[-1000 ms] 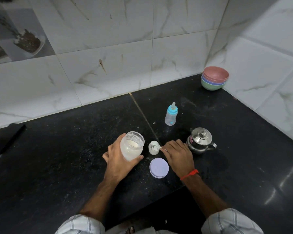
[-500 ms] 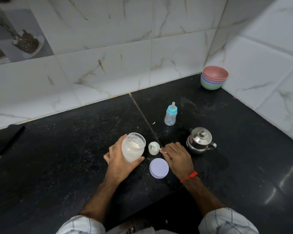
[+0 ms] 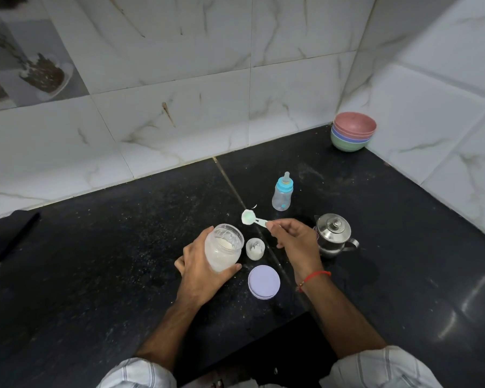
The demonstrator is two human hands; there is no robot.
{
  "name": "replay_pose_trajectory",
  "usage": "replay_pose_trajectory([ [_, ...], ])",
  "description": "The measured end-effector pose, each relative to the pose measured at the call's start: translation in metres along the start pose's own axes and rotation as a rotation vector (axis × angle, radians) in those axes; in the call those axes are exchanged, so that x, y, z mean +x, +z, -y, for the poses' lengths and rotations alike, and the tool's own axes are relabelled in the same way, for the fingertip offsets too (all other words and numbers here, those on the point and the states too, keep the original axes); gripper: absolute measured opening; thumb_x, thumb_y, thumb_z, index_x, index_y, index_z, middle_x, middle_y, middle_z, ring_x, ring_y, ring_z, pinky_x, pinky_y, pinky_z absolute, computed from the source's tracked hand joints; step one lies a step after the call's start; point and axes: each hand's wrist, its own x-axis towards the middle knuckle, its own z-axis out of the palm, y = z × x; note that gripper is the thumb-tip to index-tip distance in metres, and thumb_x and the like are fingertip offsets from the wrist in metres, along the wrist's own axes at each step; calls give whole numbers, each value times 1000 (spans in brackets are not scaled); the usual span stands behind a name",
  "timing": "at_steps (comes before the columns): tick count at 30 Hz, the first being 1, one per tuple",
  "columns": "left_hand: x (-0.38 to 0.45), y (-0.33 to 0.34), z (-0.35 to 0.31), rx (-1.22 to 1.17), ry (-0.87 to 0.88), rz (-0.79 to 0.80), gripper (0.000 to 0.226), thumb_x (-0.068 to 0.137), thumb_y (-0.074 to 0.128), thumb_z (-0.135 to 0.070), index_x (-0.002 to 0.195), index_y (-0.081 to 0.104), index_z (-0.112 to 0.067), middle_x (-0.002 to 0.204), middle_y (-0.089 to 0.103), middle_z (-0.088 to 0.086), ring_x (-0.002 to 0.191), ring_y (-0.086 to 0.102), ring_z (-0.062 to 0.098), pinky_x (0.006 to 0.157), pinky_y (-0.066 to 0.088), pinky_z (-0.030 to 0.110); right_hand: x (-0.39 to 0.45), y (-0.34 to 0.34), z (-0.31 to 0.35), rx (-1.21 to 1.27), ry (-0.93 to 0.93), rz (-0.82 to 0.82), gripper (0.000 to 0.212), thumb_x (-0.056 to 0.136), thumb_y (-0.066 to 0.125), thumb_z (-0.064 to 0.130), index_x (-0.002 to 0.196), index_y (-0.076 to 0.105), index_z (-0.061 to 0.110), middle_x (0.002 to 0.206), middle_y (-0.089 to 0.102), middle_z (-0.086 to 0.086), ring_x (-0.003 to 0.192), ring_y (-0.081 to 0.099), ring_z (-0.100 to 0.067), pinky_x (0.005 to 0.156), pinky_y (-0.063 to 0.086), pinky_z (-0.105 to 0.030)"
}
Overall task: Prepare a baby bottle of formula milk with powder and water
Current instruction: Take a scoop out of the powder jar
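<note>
My left hand (image 3: pixel 201 273) grips an open clear jar (image 3: pixel 223 246) of white powder, tilted slightly on the black counter. My right hand (image 3: pixel 294 242) pinches the handle of a small pale-green scoop (image 3: pixel 249 217), lifted above the counter with its bowl pointing away from me. Just right of the jar stands a small white cup (image 3: pixel 254 248) holding some powder. The jar's lilac lid (image 3: pixel 264 281) lies flat in front of it. A baby bottle (image 3: pixel 282 194) with a blue collar and teat stands capped behind the scoop.
A small steel kettle (image 3: pixel 333 234) with its lid on stands right of my right hand. Stacked coloured bowls (image 3: pixel 352 132) sit in the far right corner by the tiled walls. A dark flat object (image 3: pixel 9 238) lies at the left. Powder specks dot the black counter (image 3: pixel 109 247).
My right hand has lifted the scoop out of the small white cup and raised it away from me. The left hand still holds the jar in place.
</note>
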Motion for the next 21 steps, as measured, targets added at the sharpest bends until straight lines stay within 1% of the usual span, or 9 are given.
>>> replay_pose_trajectory([
  [3,2,3,-2,5,22,6,111,59,94,-54,149,30,-46,143,40,-27,139,29,11,113,20,39,0,5,4,-91,55,164,3,88,80,11,86,79,13,72,75,6,59,63,6,55,46,-12],
  [5,2,5,-3,-4,31,9,111,59,94,-53,149,31,-45,140,41,-25,137,27,10,109,20,35,-1,12,3,-208,73,241,6,86,82,15,83,77,18,75,77,4,63,66,4,58,47,-13],
  [8,3,9,-1,-12,45,15,111,58,94,-56,149,30,-48,136,39,-24,129,22,5,109,22,35,-1,20,-3,-328,61,266,19,78,89,31,87,74,23,83,78,-4,79,74,-17,71,56,-29],
  [9,3,9,0,-16,42,18,111,57,94,-57,149,30,-49,135,38,-24,126,20,3,109,24,36,0,21,-4,-364,64,262,24,77,89,34,91,72,25,85,77,-6,82,74,-20,73,56,-30],
  [13,8,8,2,-31,52,5,111,57,96,-53,147,31,-50,138,38,-27,129,23,5,110,24,37,8,18,-4,-410,29,197,26,81,86,37,95,67,28,83,70,-1,79,66,-13,73,49,-26],
  [16,18,9,8,-112,-31,-51,108,56,98,-47,143,34,-49,140,44,-23,137,30,11,116,23,41,25,6,2,-418,3,117,19,85,82,38,92,66,28,84,69,2,79,64,-11,74,49,-27],
  [19,34,12,20,-210,-70,-112,101,55,99,-44,139,44,-44,143,51,-14,138,44,15,119,34,53,53,-5,7,-427,-14,0,17,87,80,26,98,67,22,85,66,5,82,65,-15,84,59,-40],
  [20,38,13,22,-229,-87,-119,100,55,100,-42,138,43,-44,142,52,-15,137,48,14,118,36,54,64,-7,9,-418,-34,-44,20,87,79,20,102,67,17,86,64,5,86,65,-18,86,59,-40],
  [21,41,14,22,-240,-106,-120,102,55,100,-41,139,41,-43,142,53,-15,136,50,14,118,37,54,76,-8,10,-425,-61,-85,25,86,77,14,108,66,14,90,63,2,91,65,-22,86,58,-34],
])
